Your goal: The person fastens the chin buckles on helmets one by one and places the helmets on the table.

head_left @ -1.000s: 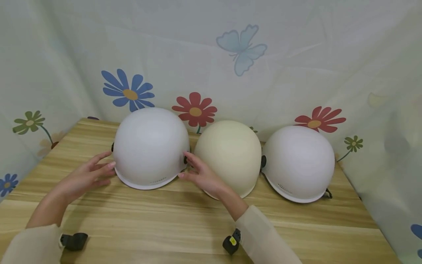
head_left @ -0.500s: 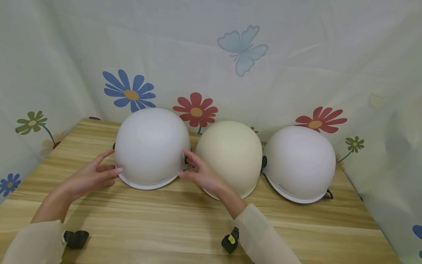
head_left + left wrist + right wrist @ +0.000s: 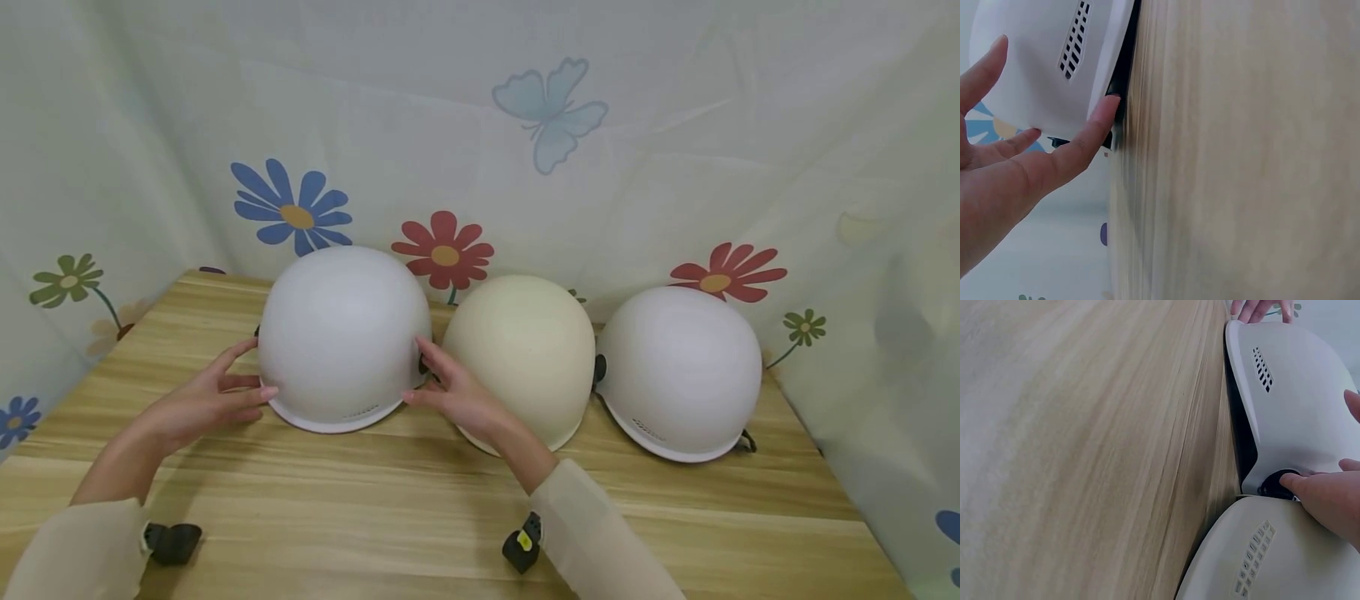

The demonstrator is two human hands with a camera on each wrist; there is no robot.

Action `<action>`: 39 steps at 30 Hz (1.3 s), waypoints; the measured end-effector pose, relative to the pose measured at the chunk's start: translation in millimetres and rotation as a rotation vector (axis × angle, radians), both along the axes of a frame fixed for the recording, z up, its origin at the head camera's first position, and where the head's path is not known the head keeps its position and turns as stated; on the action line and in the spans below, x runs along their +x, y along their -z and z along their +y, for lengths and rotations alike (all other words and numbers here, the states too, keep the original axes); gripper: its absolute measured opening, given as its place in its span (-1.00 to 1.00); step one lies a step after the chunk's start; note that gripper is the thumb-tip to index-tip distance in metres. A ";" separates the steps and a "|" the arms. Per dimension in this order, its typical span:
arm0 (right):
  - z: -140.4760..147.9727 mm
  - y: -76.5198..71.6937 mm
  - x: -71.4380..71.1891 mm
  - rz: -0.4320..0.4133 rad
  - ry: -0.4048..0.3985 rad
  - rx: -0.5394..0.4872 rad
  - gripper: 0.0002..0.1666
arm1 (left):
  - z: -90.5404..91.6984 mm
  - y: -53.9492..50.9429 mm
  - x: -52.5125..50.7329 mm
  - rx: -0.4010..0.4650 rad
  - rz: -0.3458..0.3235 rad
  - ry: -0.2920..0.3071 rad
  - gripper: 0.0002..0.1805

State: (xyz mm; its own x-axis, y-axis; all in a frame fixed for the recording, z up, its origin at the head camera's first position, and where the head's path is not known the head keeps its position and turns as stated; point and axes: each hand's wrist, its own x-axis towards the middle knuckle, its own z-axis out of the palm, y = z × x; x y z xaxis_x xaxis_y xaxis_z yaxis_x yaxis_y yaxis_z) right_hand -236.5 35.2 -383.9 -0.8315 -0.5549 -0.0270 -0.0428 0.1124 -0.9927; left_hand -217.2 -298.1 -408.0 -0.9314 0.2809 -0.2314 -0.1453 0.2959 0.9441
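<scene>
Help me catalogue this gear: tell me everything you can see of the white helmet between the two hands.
The white helmet is a smooth, rounded dome, apparently hard plastic, with a flared rim, slotted vents near it, a dark underside and a black fitting on its right side. It sits dome-up on the wood-grained table, left of the cream helmet; whether those two touch is unclear. The left hand touches its left side; the right hand touches the fitting.

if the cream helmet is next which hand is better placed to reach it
Probably the right: the right hand is beside the cream helmet, while the left hand is at the far side of the leftmost white helmet.
</scene>
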 end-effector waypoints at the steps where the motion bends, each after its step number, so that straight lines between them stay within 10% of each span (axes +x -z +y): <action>1: 0.1 -0.4 0.2 0.003 -0.004 -0.002 -0.09 | -0.5 0.2 -0.1 0.008 -0.001 -0.004 0.04; 20: -3.0 -10.7 12.6 0.022 -0.022 0.030 -0.03 | -3.5 -16.5 13.8 -0.044 0.203 -0.131 -0.04; 29: 6.5 -11.9 13.7 -0.077 -0.026 -0.088 0.01 | 12.7 -34.9 19.9 0.375 0.338 -0.146 -0.20; 39: 20.9 -28.9 11.8 -0.038 0.009 -0.069 -0.07 | 48.3 -74.7 25.5 0.358 0.437 -0.262 -0.34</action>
